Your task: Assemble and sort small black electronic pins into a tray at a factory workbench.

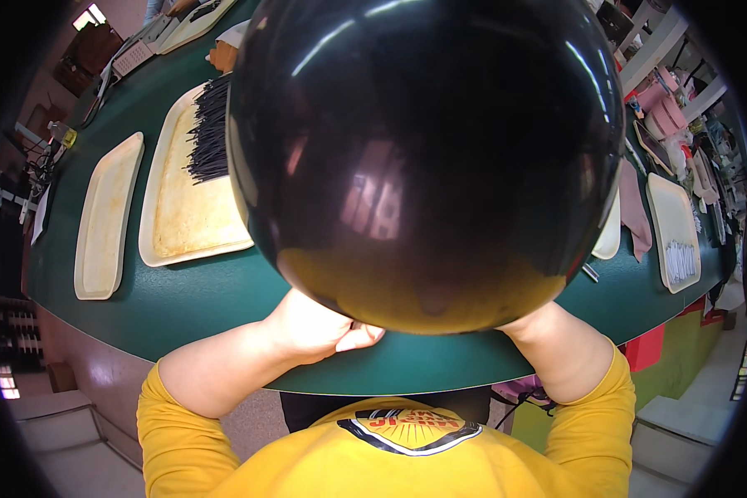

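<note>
A large glossy black dome (432,149) fills the middle of the view and hides much of the table and both hands in part. Below its lower left edge shows my left hand (319,328), with the fingers that can be seen curled in. Whatever those fingers hold is hidden. Only the wrist and heel of my right hand (529,322) come out at the dome's lower right; its fingers are covered. To the left of the dome, many thin black strips (210,133) lie bunched in a cream tray (195,236).
A narrow cream tray (108,216) lies on the green table (174,290) at far left. Rightward are a pinkish cloth (635,216), small metal pieces (590,272) and a tray (668,199) holding thin white pieces (681,261). A red bin (644,349) stands below the right edge.
</note>
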Tool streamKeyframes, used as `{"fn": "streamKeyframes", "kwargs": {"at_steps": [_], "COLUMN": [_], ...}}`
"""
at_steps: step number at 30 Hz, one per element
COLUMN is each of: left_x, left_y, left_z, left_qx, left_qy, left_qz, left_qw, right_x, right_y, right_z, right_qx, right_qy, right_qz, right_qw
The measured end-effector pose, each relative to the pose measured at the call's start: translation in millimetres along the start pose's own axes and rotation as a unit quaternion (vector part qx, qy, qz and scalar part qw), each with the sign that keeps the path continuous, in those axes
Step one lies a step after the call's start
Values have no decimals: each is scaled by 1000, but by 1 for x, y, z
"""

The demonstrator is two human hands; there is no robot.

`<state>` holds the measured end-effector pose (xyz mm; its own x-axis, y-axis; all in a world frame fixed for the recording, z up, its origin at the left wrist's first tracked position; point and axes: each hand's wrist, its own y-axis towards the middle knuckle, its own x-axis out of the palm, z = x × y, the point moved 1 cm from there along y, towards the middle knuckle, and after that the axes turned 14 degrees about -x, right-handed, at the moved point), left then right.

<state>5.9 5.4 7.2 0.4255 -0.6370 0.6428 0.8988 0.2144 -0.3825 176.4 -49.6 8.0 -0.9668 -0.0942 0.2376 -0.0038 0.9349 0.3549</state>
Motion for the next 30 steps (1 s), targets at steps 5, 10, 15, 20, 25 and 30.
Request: {"fn": "streamKeyframes", "kwargs": {"at_steps": [5,10,15,20,25,30], "left_x": [-7,-15,-2,-6,-4,-4], "left_y": [-1,-2,-6,-8,-10,-10], "left_z": [-6,-3,3,5,10,9], "left_qx": [48,33,170,400,487,457], "left_qy": [-43,95,283,567,646,658], "left_qz": [-30,33,179,240,247,255], "left_qw": [997,994,927,679,533,542], "right_x": [-8,0,-1,0,0,-2], "right_y": [0,-9,-7,-4,-6,-1], "right_z": [-7,0,-3,-2,0,-10], "right_qx": [-66,-63,-67,-90,-104,-188], "right_qy": [117,-13,-23,-44,-64,-167], "right_qz": [-4,37,77,59,41,13], "right_qw": [991,997,995,993,992,968]}}
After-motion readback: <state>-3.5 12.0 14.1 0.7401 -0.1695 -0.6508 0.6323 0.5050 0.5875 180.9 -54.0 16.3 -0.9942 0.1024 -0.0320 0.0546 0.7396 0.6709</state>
